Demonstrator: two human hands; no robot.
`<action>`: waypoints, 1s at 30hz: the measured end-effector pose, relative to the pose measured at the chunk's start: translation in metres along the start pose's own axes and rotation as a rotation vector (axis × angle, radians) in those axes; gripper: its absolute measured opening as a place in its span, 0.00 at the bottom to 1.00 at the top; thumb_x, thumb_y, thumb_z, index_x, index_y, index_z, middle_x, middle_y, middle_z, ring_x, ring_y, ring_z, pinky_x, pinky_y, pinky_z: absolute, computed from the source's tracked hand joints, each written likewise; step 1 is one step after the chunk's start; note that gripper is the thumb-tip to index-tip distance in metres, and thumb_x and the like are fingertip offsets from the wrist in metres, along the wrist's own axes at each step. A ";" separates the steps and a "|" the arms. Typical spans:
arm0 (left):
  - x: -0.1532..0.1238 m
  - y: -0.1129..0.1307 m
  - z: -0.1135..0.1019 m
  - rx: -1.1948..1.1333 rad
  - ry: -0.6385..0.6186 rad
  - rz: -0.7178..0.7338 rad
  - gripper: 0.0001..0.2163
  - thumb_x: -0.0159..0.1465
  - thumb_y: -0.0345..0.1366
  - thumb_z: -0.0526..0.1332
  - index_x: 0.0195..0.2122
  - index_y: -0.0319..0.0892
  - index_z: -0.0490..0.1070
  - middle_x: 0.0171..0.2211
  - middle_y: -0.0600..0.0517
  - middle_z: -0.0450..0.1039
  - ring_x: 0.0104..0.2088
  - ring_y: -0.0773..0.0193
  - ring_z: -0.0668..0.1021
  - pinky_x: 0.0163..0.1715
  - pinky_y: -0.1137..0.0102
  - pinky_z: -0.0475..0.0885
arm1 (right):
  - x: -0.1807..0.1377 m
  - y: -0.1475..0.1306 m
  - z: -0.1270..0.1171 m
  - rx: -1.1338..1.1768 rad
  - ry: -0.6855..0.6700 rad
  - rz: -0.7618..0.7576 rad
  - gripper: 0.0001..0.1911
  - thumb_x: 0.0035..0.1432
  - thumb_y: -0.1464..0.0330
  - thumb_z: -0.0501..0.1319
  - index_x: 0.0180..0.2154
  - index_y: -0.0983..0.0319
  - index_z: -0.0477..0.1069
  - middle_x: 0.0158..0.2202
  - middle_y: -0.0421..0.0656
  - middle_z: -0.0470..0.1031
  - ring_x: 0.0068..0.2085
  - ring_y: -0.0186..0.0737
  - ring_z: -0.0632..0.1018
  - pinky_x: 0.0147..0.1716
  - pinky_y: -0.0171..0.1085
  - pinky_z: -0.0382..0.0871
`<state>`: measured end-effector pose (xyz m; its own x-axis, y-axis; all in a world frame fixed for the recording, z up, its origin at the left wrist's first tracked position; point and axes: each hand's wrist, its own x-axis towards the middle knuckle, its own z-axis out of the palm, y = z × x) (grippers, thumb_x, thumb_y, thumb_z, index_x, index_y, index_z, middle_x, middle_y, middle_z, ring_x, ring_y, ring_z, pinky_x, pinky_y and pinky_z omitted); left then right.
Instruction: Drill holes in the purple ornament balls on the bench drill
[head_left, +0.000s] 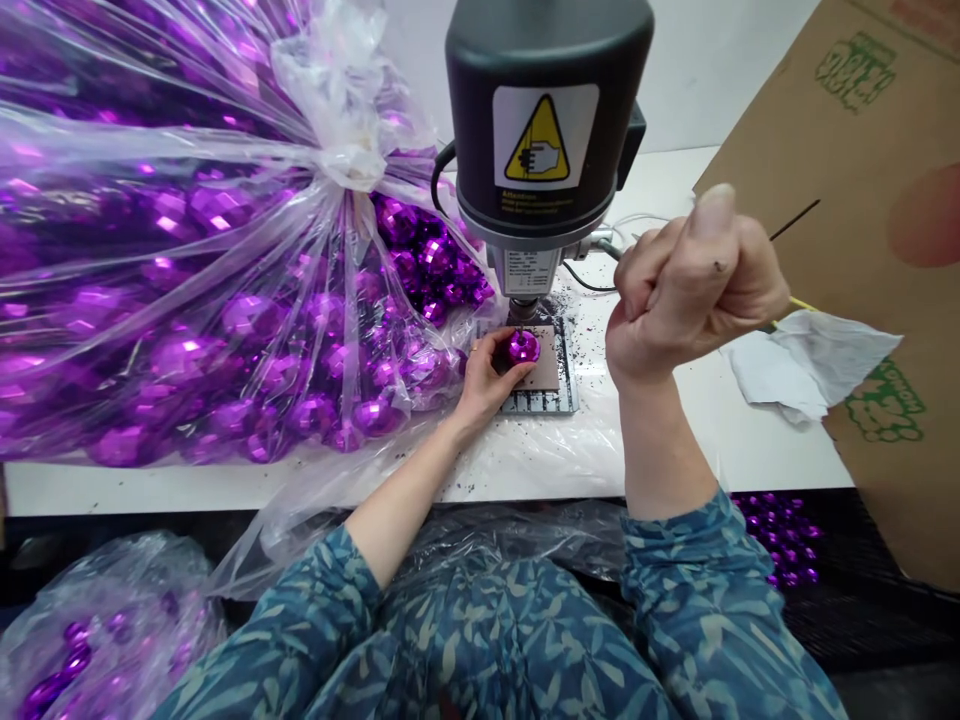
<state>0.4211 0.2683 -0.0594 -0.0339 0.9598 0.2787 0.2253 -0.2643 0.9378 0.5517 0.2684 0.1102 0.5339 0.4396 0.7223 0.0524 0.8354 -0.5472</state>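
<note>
My left hand (489, 375) holds a shiny purple faceted ball (521, 347) on the small square plate (551, 375) under the spindle of a black bench drill (544, 130). My right hand (686, 285) is raised to the right of the machine, fist closed around its lever handle, of which only a thin black rod (795, 220) shows past the fingers. The drill tip sits just above the ball.
A big clear plastic bag (187, 250) full of purple balls fills the left of the white table. A cardboard box (877, 200) stands at right, with crumpled white paper (810, 360) beside it. More purple balls lie in a bag (67, 650) at lower left and loose (784, 540) at lower right.
</note>
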 end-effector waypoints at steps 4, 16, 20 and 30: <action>0.000 0.000 0.000 0.022 0.001 0.013 0.26 0.55 0.43 0.76 0.53 0.43 0.74 0.50 0.44 0.77 0.54 0.50 0.77 0.57 0.58 0.70 | -0.003 0.009 -0.005 0.026 0.013 -0.048 0.30 0.63 0.58 0.63 0.20 0.61 0.46 0.15 0.34 0.44 0.18 0.25 0.54 0.22 0.36 0.47; 0.000 -0.007 0.000 0.065 0.010 0.063 0.26 0.56 0.45 0.76 0.53 0.43 0.74 0.49 0.44 0.77 0.52 0.52 0.78 0.54 0.59 0.73 | -0.011 0.039 -0.017 0.088 -0.051 -0.390 0.28 0.64 0.67 0.59 0.22 0.61 0.41 0.13 0.31 0.43 0.14 0.23 0.53 0.15 0.31 0.47; 0.000 -0.007 0.001 0.068 0.015 0.070 0.26 0.56 0.45 0.76 0.53 0.43 0.74 0.50 0.44 0.77 0.53 0.51 0.77 0.56 0.58 0.72 | -0.016 0.049 -0.023 0.112 -0.078 -0.448 0.29 0.63 0.66 0.60 0.22 0.60 0.39 0.11 0.30 0.44 0.12 0.24 0.51 0.12 0.32 0.46; -0.001 -0.003 0.002 0.047 0.036 0.015 0.25 0.56 0.42 0.76 0.53 0.41 0.74 0.50 0.43 0.77 0.53 0.52 0.78 0.56 0.58 0.72 | 0.036 0.006 0.022 -0.008 -0.029 -0.110 0.30 0.64 0.58 0.62 0.18 0.57 0.47 0.13 0.30 0.49 0.13 0.22 0.53 0.15 0.33 0.42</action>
<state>0.4229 0.2682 -0.0629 -0.0653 0.9515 0.3008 0.2710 -0.2732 0.9230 0.5522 0.2962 0.1422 0.5003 0.3551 0.7897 0.1159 0.8764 -0.4675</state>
